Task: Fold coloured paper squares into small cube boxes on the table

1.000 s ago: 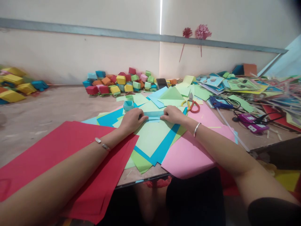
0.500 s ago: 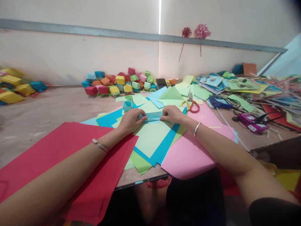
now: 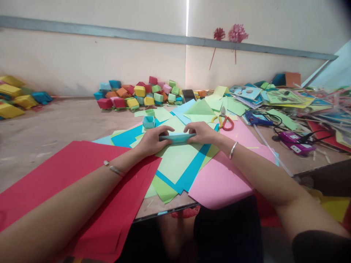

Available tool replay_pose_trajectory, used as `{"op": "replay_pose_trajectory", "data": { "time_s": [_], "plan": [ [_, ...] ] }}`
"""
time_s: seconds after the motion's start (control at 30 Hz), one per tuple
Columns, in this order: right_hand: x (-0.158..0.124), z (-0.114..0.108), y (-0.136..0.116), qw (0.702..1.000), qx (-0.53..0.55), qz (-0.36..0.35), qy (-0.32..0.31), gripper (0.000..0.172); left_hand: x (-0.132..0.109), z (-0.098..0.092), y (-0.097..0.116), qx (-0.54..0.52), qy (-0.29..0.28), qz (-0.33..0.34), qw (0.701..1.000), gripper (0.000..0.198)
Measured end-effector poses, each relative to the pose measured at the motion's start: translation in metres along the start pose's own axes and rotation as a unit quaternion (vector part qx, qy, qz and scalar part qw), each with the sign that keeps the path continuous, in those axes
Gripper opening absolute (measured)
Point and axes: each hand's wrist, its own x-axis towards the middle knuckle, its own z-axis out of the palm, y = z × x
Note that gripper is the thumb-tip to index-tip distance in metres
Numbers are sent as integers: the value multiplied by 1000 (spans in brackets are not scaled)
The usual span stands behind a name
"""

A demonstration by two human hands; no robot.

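Note:
A folded strip of light blue paper [image 3: 178,138] is stretched between my two hands, above a stack of coloured sheets. My left hand [image 3: 154,140] pinches its left end, and my right hand [image 3: 201,132] grips the right end with thumb and fingers. Under it lies a pale green sheet [image 3: 175,164] on top of a blue sheet [image 3: 189,173]. Just beyond my left hand stands a small light blue folded paper box [image 3: 148,122]. Red-handled pliers [image 3: 227,122] rest beyond my right hand.
Red sheets [image 3: 82,175] lie under my left forearm, pink paper [image 3: 219,175] beside my right. Many small paper boxes [image 3: 139,91] are heaped by the wall. At right are a blue glue gun [image 3: 256,118], a purple device [image 3: 294,142] and piled cards [image 3: 285,96].
The light blue strip has been tilted up, so it looks narrower, and my fingers have shifted over its upper edge. The view has moved slightly.

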Motion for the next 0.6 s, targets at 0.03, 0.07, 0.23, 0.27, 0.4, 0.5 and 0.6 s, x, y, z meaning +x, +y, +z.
{"op": "replay_pose_trajectory", "data": {
  "time_s": [0.03,0.07,0.23,0.27,0.4,0.5,0.6],
  "plan": [
    [0,-1,-1,1000,3,-1,-9,33,0,0,1,-3,-3,9,1000,38],
    [-1,-2,-2,1000,8,-2,-20,27,0,-1,2,-8,-6,17,1000,39],
    [-4,-7,-9,997,37,-7,-71,12,-2,-2,6,-24,-38,17,999,38],
    [-5,-8,-9,996,37,-9,-77,10,-3,-2,7,-19,-41,16,999,34],
    [-8,-8,-11,995,20,-31,-90,7,-6,0,15,3,-53,9,999,24],
    [-9,-6,-13,994,5,-50,-96,6,-7,1,19,3,-63,2,998,23],
    [-9,-5,-17,995,-7,-37,-91,5,-7,1,20,0,-69,1,998,24]
  ]
}}
